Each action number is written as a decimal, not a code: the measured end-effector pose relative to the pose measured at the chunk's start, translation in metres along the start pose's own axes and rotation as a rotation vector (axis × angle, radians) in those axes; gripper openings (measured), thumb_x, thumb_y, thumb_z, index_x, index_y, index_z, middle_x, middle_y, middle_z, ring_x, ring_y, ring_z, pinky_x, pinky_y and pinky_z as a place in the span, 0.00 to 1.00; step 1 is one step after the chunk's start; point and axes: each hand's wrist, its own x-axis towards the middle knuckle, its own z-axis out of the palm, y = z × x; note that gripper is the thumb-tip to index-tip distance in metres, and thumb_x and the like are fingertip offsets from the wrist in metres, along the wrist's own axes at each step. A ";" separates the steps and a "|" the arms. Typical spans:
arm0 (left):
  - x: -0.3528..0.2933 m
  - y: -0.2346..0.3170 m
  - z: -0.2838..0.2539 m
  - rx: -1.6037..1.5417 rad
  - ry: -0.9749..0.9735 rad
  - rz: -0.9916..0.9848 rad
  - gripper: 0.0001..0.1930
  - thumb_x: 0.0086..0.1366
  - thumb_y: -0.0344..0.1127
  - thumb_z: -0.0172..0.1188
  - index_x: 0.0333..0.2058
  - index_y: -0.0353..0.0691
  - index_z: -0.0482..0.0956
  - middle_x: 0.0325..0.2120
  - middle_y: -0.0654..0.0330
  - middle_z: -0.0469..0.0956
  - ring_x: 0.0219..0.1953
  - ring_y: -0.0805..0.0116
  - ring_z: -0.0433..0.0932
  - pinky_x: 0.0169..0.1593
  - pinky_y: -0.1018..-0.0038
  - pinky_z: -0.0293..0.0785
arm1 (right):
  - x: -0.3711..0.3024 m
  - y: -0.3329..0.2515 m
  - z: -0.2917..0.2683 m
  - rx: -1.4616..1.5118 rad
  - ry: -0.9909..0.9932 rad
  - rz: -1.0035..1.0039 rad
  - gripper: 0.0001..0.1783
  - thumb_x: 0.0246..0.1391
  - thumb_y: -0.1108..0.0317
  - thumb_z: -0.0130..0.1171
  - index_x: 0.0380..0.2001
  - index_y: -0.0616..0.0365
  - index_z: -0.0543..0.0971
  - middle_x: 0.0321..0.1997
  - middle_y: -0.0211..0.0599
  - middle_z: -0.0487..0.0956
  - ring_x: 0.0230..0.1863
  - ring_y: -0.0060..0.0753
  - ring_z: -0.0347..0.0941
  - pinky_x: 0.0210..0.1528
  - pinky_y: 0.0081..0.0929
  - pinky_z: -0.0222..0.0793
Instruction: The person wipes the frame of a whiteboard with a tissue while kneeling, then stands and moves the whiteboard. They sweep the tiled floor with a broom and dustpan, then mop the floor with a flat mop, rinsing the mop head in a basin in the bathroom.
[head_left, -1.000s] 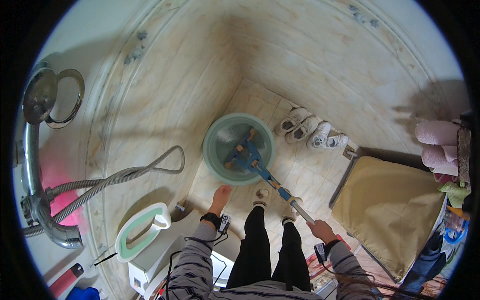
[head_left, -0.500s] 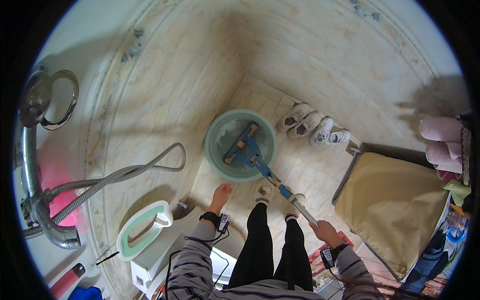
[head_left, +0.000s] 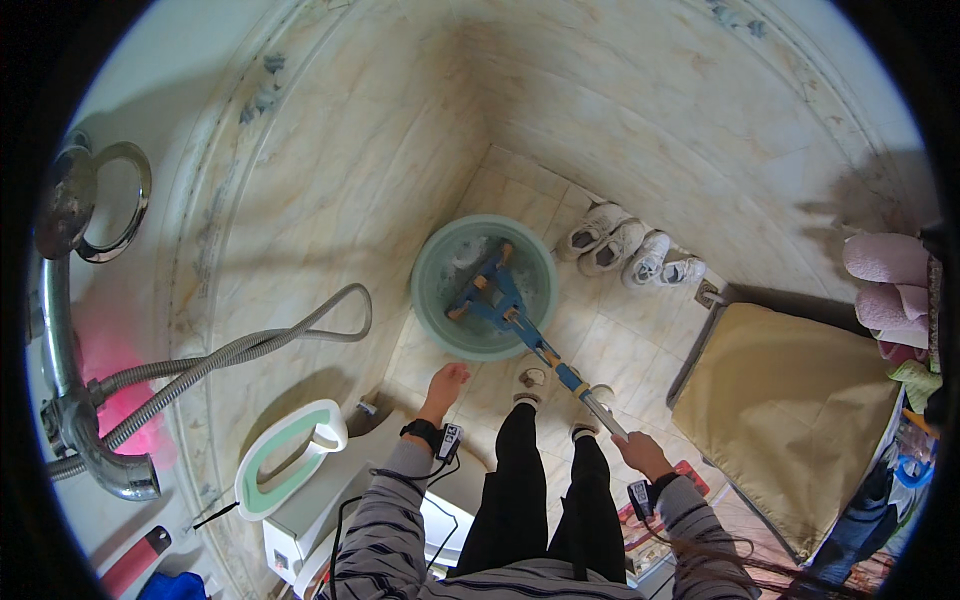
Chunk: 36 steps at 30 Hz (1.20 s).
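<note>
My right hand [head_left: 642, 455] is wrapped round the pale metal handle [head_left: 603, 415] of a blue mop. The mop's head [head_left: 485, 290] is down in a round green basin [head_left: 424, 320], in water with whitish suds; its lower side is hidden. Away from the handle, my left hand [head_left: 442, 390] hangs in the air just short of the basin's near rim. Its fingers look curled in, and nothing shows in them. Each wrist wears a dark band with a small device and cable.
Two pairs of white shoes [head_left: 620, 248] stand along the wall right of the basin. A tan-covered box [head_left: 780, 400] is farther right. On the left are a metal shower hose [head_left: 250, 350], a tap [head_left: 110, 460] and a white-and-green toilet seat [head_left: 285, 460]. My feet are on the tiled floor.
My right hand has moved slightly forward and left with the mop handle. The mop head has shifted a little within the basin. My left hand has hardly moved.
</note>
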 end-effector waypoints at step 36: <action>0.021 0.191 0.071 -0.448 -0.654 -0.355 0.28 0.66 0.59 0.37 0.28 0.38 0.73 0.26 0.59 0.76 0.21 0.74 0.70 0.23 0.80 0.65 | -0.181 0.085 -0.065 -0.008 0.012 0.002 0.26 0.47 0.45 0.55 0.22 0.61 0.76 0.22 0.50 0.75 0.28 0.53 0.73 0.31 0.44 0.67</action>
